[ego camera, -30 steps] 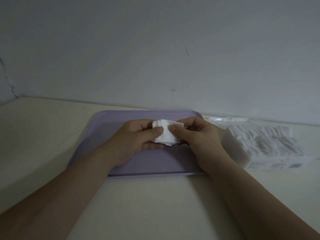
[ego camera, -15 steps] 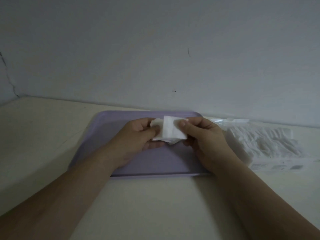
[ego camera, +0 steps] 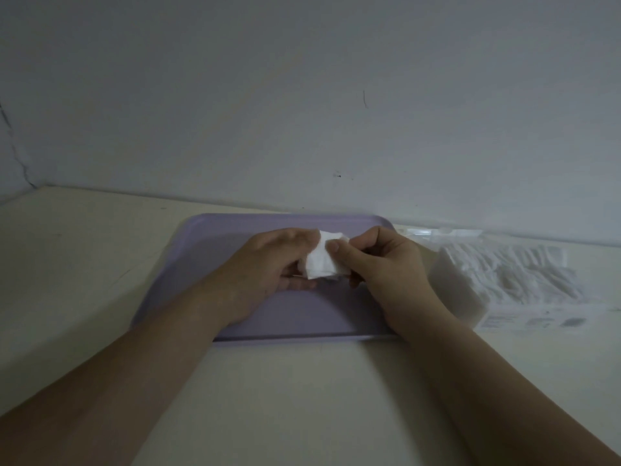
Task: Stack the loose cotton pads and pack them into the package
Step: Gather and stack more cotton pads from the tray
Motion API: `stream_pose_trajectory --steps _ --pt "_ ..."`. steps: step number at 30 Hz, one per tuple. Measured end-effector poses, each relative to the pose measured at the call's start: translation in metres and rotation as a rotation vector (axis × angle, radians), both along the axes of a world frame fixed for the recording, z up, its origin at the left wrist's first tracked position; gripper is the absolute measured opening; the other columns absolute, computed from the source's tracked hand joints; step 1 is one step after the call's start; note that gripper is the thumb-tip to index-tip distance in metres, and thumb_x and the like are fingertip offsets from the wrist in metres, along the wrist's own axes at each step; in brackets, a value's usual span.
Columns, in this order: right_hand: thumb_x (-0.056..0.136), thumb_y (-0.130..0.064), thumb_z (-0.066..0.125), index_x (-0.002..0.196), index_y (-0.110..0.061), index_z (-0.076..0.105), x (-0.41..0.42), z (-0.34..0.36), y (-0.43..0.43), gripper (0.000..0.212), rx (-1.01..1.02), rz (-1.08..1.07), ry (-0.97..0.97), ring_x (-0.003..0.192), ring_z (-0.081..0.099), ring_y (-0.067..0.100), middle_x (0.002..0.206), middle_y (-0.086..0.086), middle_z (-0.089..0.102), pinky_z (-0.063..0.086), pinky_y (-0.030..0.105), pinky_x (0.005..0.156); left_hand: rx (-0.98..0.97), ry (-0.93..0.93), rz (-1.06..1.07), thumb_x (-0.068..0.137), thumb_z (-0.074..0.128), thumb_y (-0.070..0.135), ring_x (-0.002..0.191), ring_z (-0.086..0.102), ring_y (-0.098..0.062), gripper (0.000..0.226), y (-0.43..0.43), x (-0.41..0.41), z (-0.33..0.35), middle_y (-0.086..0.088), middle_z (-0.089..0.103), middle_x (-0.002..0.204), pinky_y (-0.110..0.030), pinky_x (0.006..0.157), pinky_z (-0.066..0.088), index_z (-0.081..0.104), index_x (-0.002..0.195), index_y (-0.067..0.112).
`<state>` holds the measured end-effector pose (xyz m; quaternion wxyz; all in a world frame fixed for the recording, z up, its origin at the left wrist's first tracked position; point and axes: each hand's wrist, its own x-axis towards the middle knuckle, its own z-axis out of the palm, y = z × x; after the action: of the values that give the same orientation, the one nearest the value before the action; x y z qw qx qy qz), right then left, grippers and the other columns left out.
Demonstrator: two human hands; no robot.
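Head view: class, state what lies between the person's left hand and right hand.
White cotton pads, pinched by the left hand and the right hand over the purple tray, as the head view shows.

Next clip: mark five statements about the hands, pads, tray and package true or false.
1. The left hand and right hand both hold the pads. True.
2. Both hands are over the tray. True.
3. The package lies beside the tray, in neither hand. True.
4. The package lies left of the tray. False: it lies to its right.
5. The tray is green. False: it is purple.
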<state>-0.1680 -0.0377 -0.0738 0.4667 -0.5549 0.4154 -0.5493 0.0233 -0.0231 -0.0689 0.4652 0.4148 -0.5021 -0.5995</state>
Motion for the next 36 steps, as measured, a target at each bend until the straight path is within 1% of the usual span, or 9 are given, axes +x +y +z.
stream_pose_trajectory --steps 6,9,12,14,18,21,27,31,36 --pt "0.08 -0.022 0.089 0.108 -0.012 0.07 -0.002 -0.001 -0.003 0.036 0.014 0.03 0.096 0.078 0.07 0.015 0.096 0.003 0.074 0.052 0.023 0.06 -0.132 -0.05 0.065 0.097 0.059 -0.002 0.108 0.074 -0.032 0.029 0.003 -0.005 -0.001 -0.013 0.076 0.118 -0.042 0.09 0.061 0.069 0.122 0.01" --pt "0.083 -0.031 0.085 0.096 -0.006 0.073 -0.001 -0.002 -0.005 0.031 -0.021 -0.034 0.069 0.078 0.07 0.017 0.089 0.011 0.078 0.06 0.039 0.069 -0.14 -0.021 0.112 0.096 0.059 -0.004 0.105 0.075 -0.025 0.027 0.001 -0.01 0.005 -0.011 0.077 0.113 -0.035 0.086 0.061 0.07 0.116 0.011" --pt "0.086 -0.037 0.075 0.096 -0.013 0.065 -0.007 -0.005 -0.012 0.028 0.01 -0.272 0.012 0.08 0.065 0.015 0.089 0.003 0.07 0.055 0.043 0.078 -0.308 -0.454 0.381 0.094 0.062 -0.002 0.102 0.072 -0.012 0.028 -0.009 -0.005 -0.006 0.002 0.077 0.107 -0.023 0.094 0.055 0.071 0.11 0.019" --pt "0.085 -0.042 0.07 0.1 -0.019 0.063 -0.009 -0.006 -0.015 0.029 0.105 -0.272 -0.016 0.089 0.067 0.018 0.096 0.001 0.07 0.055 0.044 0.086 -0.39 -0.727 0.428 0.094 0.064 0.006 0.104 0.069 -0.007 0.026 -0.013 0.001 -0.014 0.008 0.074 0.11 -0.025 0.1 0.053 0.072 0.114 0.02" --pt "0.085 -0.041 0.069 0.105 -0.017 0.063 -0.002 -0.006 -0.018 0.032 0.176 -0.118 -0.137 0.107 0.071 0.028 0.11 0.011 0.071 0.053 0.058 0.103 -0.379 -0.784 0.335 0.094 0.069 0.021 0.106 0.067 -0.003 0.031 -0.011 -0.002 -0.017 0.006 0.073 0.117 -0.024 0.1 0.051 0.07 0.125 0.018" --pt "0.1 -0.021 0.063 0.107 -0.009 0.059 0.002 -0.005 -0.019 0.014 0.201 -0.03 -0.219 0.099 0.069 0.024 0.106 0.012 0.065 0.055 0.06 0.1 -0.407 -0.842 0.327 0.091 0.075 0.027 0.104 0.066 -0.001 0.037 -0.011 -0.006 -0.018 0.006 0.073 0.116 -0.015 0.092 0.048 0.069 0.127 0.018" --pt "0.103 -0.018 0.06 0.106 -0.007 0.055 0.002 0.001 -0.01 0.012 0.271 0.076 -0.23 0.106 0.071 0.047 0.124 0.027 0.065 0.063 0.048 0.079 -0.379 -0.941 0.222 0.083 0.082 0.033 0.116 0.062 -0.011 0.056 -0.011 -0.002 -0.013 0.008 0.065 0.127 -0.028 0.1 0.048 0.063 0.134 0.018" --pt "0.102 -0.019 0.061 0.109 -0.006 0.057 0.002 0.001 -0.01 0.015 0.281 0.08 -0.243 0.101 0.074 0.044 0.12 0.024 0.068 0.063 0.049 0.079 -0.281 -1.046 0.146 0.067 0.071 0.063 0.109 0.066 -0.015 0.077 -0.009 0.004 -0.005 0.01 0.068 0.116 -0.037 0.099 0.052 0.062 0.133 0.025" --pt "0.099 -0.02 0.067 0.106 -0.008 0.059 -0.001 -0.005 -0.014 0.016 0.224 -0.03 -0.218 0.102 0.073 0.04 0.115 0.021 0.068 0.063 0.045 0.077 -0.222 -0.959 0.045 0.082 0.083 0.022 0.077 0.073 -0.021 0.015 -0.007 0.008 0.006 -0.001 0.075 0.083 -0.038 0.071 0.059 0.071 0.09 0.017"
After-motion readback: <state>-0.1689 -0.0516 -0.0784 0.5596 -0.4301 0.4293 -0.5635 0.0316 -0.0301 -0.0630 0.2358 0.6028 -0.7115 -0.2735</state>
